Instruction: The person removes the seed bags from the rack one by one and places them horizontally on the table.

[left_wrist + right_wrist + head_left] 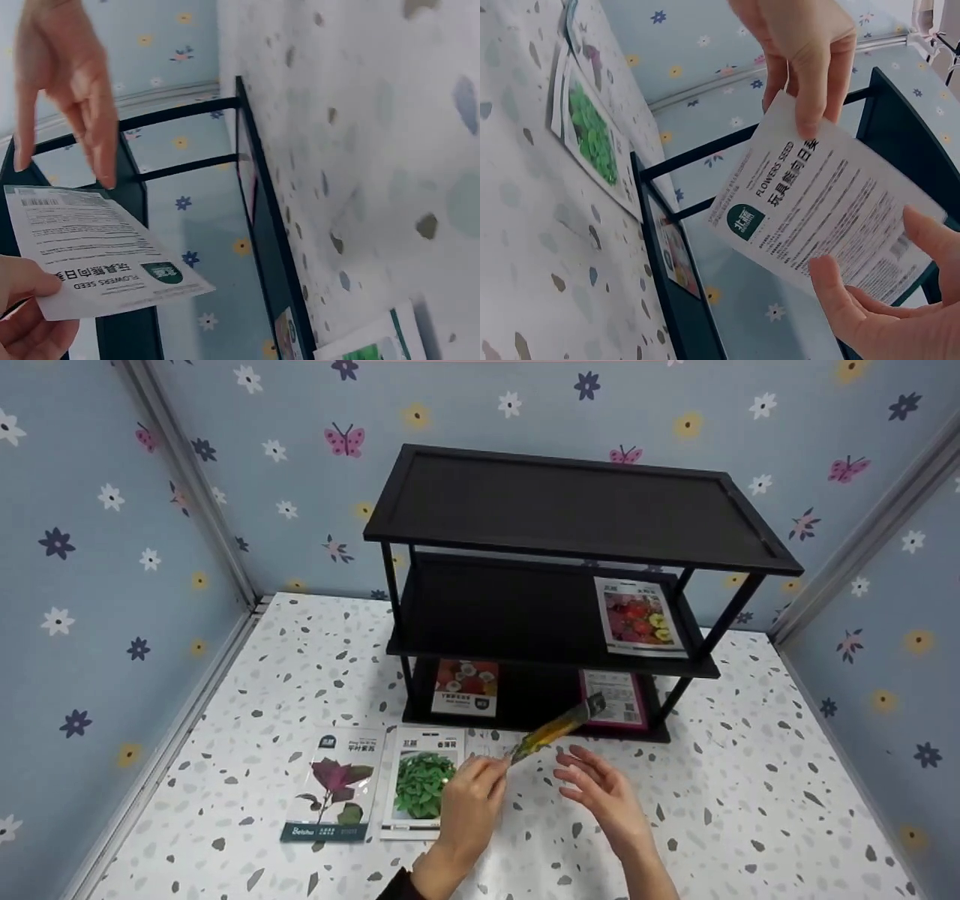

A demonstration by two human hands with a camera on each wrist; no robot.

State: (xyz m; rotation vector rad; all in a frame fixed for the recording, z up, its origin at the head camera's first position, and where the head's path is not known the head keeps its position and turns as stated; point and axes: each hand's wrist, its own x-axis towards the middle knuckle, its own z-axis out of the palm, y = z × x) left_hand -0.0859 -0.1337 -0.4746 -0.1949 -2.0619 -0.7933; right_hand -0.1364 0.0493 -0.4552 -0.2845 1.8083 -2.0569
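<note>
We hold a seed packet [556,727] above the near middle of the worktop [750,810], just in front of the black shelf unit [570,510]. Our left hand [469,802] pinches the packet's near corner between thumb and fingers, and from the head view the packet shows edge-on, slanting up and to the right toward the shelf unit's bottom tier. Our right hand [600,791] is released, fingers spread and relaxed, just right of the packet; in the right wrist view its fingertips [840,292] lie close under the printed back of the packet, but we cannot tell whether they touch it.

To the left on the worktop two more packets lie flat, just beside each other: a green-leaf packet [421,781] close to our left hand and a purple-leaf packet [334,784] left of that.

Farther on, on the shelf unit's bottom tier, a red-fruit packet [465,687] lies at the left and a pink-edged packet [619,699] at the right, printed back up. On the middle tier, at the right, lies a tomato packet [639,616].
</note>
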